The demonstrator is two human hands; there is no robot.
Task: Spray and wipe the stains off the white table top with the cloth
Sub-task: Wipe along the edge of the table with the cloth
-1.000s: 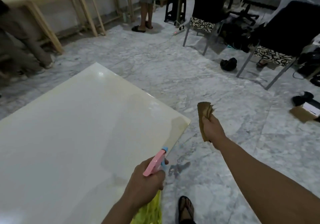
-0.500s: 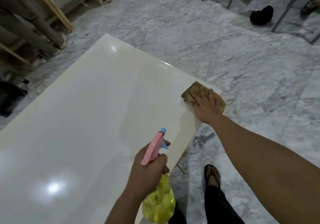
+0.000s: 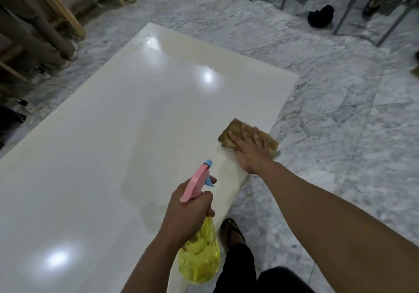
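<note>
The glossy white table top (image 3: 127, 147) fills the left and middle of the head view. A folded brown cloth (image 3: 233, 131) lies flat near the table's right edge. My right hand (image 3: 251, 149) presses on it with straight, spread fingers. My left hand (image 3: 188, 213) grips the neck of a spray bottle (image 3: 199, 258) with a yellow body and a pink and blue trigger head, held over the table's near right edge, nozzle pointing away from me. A dull damp patch shows on the table between the bottle and the cloth.
Grey marble floor (image 3: 328, 111) surrounds the table. My sandalled foot (image 3: 231, 233) stands beside the table's right edge. Wooden frames (image 3: 56, 4) and a person's legs are at far left. Metal chair legs (image 3: 396, 22) and a black shoe (image 3: 320, 16) are at the far right.
My right hand brought the cloth down from the air onto the table's right edge and slid it toward me along that edge. The camera tilted down toward the table.
</note>
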